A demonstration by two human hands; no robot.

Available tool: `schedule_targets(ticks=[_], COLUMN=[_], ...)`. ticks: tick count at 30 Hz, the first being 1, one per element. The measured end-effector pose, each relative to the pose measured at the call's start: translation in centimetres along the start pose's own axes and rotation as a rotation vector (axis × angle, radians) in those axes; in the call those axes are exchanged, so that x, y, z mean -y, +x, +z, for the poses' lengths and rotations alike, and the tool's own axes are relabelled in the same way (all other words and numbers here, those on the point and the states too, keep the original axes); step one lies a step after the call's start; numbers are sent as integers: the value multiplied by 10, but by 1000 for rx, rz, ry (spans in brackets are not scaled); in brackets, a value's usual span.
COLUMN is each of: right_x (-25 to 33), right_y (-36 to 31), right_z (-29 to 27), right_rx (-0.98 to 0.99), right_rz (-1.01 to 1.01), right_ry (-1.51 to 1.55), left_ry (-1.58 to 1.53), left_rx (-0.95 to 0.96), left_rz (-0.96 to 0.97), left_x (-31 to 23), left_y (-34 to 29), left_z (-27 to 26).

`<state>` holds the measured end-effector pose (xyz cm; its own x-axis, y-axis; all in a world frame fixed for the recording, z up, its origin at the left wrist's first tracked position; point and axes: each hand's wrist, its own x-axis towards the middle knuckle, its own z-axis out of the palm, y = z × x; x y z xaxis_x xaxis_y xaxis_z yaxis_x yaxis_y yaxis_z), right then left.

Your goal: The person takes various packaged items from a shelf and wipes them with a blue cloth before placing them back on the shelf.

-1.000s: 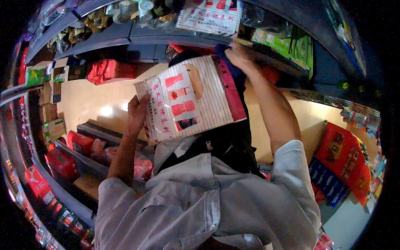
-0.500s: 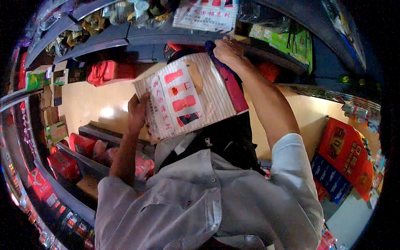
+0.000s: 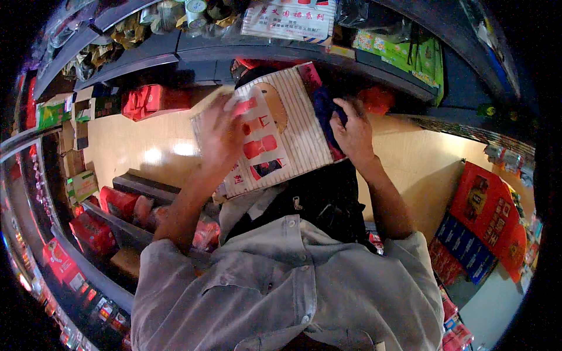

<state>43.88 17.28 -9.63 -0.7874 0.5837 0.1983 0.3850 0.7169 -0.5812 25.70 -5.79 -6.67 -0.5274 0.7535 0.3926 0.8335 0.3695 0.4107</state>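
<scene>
A flat striped plastic package [image 3: 304, 140], printed with pictures of red garments, lies tilted across my lap. Its right end has dark blue cloth [image 3: 326, 114] and a crimson strip showing. Over the printed face, toward the package's left side, is my left hand [image 3: 225, 131]; motion smears its fingers. My right hand [image 3: 354, 131] is beside the blue cloth at the right end, thumb and forefinger bent and apart, with nothing visible between them. Whether its fingertips touch the cloth is hard to see.
A similar printed package [image 3: 287, 23] sits on the shelf [image 3: 199, 55] ahead, near green packs [image 3: 404, 58]. A red bag [image 3: 155, 102] stands on the floor [image 3: 129, 140]. Red boxes [image 3: 93, 231] fill a low shelf at left; a large red carton [image 3: 486, 205] is at right.
My left hand has moved from the package's left edge onto its printed face. My right hand has come off the top right corner and down along the right end, its fingers loosened.
</scene>
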Motion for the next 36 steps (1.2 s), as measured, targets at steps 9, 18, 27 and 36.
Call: schedule_targets(ticks=[9,18,27,36], right_x=[-12,-17,-4,5], right_y=[-5,-5,-8,30], right_z=[9,12,4,-21], right_rx=[57,10,8,-59], right_rz=[158,110,208,399], right_ry=[214,306,185,459], left_ry=[133,29,-252,-624], left_rx=[463,439,429,596], left_rz=[595,578,62,-385], left_x=[-28,-4,-11,-15], left_y=[103,98,102,128], left_z=[87,95,82,76])
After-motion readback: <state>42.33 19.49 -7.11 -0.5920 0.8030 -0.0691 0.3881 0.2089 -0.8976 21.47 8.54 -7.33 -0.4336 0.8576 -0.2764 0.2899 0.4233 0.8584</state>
